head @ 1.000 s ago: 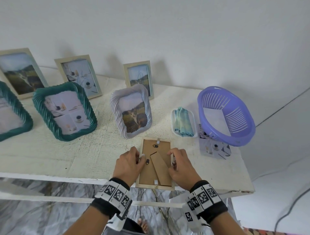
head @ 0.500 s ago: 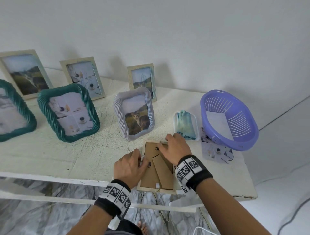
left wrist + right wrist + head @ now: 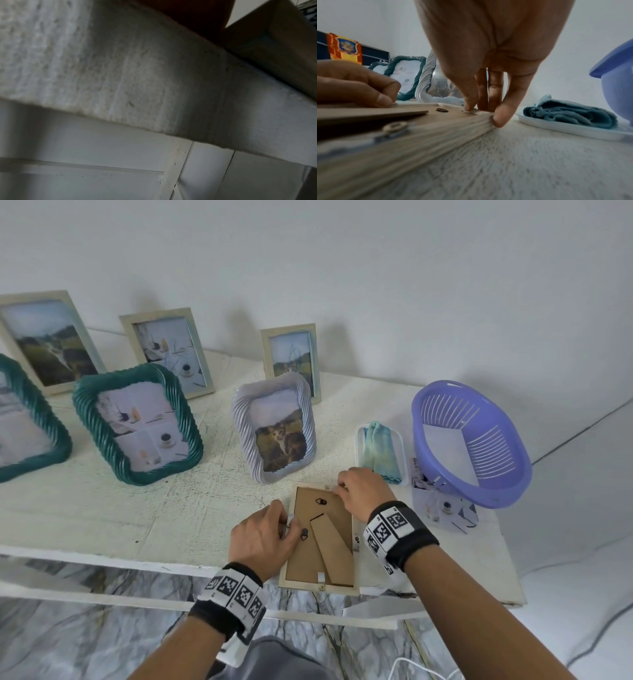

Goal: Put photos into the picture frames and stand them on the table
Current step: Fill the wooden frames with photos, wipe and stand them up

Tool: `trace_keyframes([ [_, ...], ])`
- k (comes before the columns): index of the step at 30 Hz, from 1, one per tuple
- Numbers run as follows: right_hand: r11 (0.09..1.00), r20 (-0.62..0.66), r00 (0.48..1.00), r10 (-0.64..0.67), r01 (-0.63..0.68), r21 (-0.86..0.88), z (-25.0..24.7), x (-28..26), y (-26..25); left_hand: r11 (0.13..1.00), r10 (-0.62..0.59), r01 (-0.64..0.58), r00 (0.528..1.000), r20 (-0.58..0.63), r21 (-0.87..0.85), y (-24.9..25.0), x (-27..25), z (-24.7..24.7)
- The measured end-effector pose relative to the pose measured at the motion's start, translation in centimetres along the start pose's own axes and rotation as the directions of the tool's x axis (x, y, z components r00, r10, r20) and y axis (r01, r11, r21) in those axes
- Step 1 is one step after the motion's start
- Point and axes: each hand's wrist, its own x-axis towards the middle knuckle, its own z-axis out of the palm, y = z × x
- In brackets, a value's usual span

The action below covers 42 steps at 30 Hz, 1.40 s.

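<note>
- Wooden frame (image 3: 320,539) lies face down at the table's (image 3: 137,508) near edge, cardboard back and folded stand up, in the same spot as half a second ago.
- Since a second ago the right hand (image 3: 363,491) has left the frame's right edge for its far top edge; half a second ago it was already there.
- Right fingertips (image 3: 469,106) press the small tab at the top rim, thumb against the frame's outer side, pinching the rim; the wrist arches over the frame.
- Left hand (image 3: 263,537) stays at the left edge, fingers curled onto a side clip.
- Behind stand the lilac frame (image 3: 274,429) with its cat photo, then the green frame (image 3: 137,422).
</note>
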Motion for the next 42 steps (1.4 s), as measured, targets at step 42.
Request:
trace_keyframes([
  [42,0.945,-0.057,0.959,0.278,-0.262,0.197,3.4,-10.8,-6.3,0.985,0.167,-0.170,0.975,0.145,0.005,-2.2,-0.5,-0.5],
])
